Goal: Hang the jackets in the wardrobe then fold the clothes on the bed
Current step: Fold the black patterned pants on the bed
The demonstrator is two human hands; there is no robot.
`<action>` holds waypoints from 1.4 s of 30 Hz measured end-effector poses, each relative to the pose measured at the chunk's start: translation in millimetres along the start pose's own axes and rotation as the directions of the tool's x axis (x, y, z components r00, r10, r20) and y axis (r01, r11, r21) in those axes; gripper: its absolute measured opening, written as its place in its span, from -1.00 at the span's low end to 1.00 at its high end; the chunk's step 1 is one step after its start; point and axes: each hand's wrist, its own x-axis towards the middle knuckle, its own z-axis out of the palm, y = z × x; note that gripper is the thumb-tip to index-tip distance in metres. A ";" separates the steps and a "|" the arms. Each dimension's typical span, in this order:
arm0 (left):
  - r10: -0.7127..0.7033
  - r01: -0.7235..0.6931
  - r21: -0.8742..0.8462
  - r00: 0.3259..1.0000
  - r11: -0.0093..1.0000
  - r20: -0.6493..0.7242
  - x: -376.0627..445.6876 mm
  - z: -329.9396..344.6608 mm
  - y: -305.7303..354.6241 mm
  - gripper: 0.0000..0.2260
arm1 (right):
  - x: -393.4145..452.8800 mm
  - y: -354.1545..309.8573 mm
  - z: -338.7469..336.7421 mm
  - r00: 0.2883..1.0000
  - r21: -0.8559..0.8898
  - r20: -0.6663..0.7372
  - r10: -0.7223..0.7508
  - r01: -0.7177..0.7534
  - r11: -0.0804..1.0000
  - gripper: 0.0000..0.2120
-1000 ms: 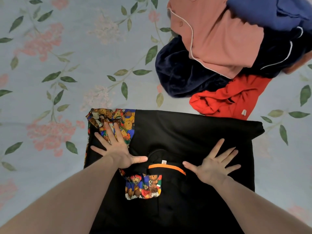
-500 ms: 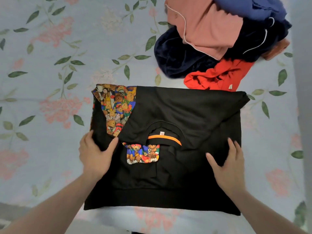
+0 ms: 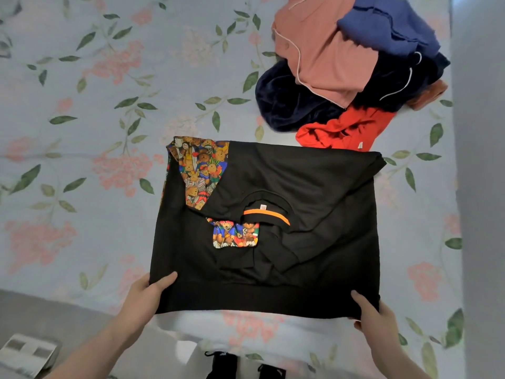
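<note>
A black hoodie [image 3: 314,187] with teddy-bear print panels and an orange neck strip lies partly folded on the floral bed sheet [image 3: 82,160]. My left hand [image 3: 144,299] grips its near left hem corner, thumb on top of the cloth. At the near right hem corner, my right hand [image 3: 374,318] holds the fabric with its fingers tucked under the edge. The hem is lifted a little off the bed's near edge.
A pile of unfolded clothes lies at the far right: a pink top [image 3: 322,56], a blue garment [image 3: 388,26], a dark navy one [image 3: 289,102] and a red one [image 3: 344,129]. A grey wall [image 3: 481,160] runs along the right. Floor and a grey-white object [image 3: 27,354] show at the lower left.
Both hands slid from flat on the hoodie's chest down its sides to the near hem corners and took hold of them. The view pulled back toward the bed's edge.
</note>
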 end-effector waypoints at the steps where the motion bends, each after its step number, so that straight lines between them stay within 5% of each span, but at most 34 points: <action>1: 0.014 -0.014 -0.029 1.000 0.999 0.009 -8.2 -0.6 12.1 -0.78 | -4.3 -7.8 -3.1 1.000 0.020 0.000 -0.011 0.011 1.000 -0.75; 10: 0.281 -0.310 -0.236 0.948 0.921 -0.147 -16.4 -2.8 143.8 -0.54 | -25.3 -132.4 -20.7 0.965 0.390 0.250 -0.073 -0.031 0.920 -0.87; 15: 0.244 -0.286 -0.397 0.958 0.872 -0.152 15.0 -4.3 207.6 -0.85 | -3.2 -205.8 -17.8 0.968 0.516 0.240 -0.079 -0.058 0.855 -0.84; 25: 0.213 -0.219 -0.432 0.975 0.875 -0.064 87.4 24.0 284.7 -0.72 | 61.2 -297.6 42.0 0.968 0.435 0.198 -0.157 0.056 0.899 -0.68; 28: 0.279 -0.292 -0.208 0.956 0.933 -0.090 103.1 40.9 280.2 -0.45 | 76.4 -290.9 63.8 0.929 0.143 0.050 -0.366 0.356 0.923 -0.53; 30: 0.494 -0.482 0.142 0.867 0.865 -0.063 103.2 55.4 267.4 -0.38 | 80.5 -274.1 73.4 0.791 -0.259 0.000 -0.611 0.590 0.764 -0.34; 32: 0.734 -0.666 0.517 0.671 0.537 0.102 104.8 73.7 249.0 -0.36 | 81.8 -253.5 83.5 0.648 -0.528 0.085 -0.757 0.674 0.517 -0.20; 34: 0.739 -0.674 0.695 0.597 0.251 0.312 105.8 92.0 236.9 -0.20 | 84.4 -237.9 93.1 0.643 -0.676 0.134 -0.754 0.615 0.405 -0.09; 38: 0.485 -0.513 0.827 0.797 0.230 0.359 136.1 119.8 219.8 -0.01 | 110.9 -226.5 107.5 0.824 -0.712 0.101 -0.558 0.451 0.537 0.05; 42: 0.437 -0.397 0.900 0.852 0.183 0.287 171.0 136.1 213.8 0.04 | 136.8 -228.4 121.5 0.875 -0.711 0.089 -0.475 0.390 0.585 0.21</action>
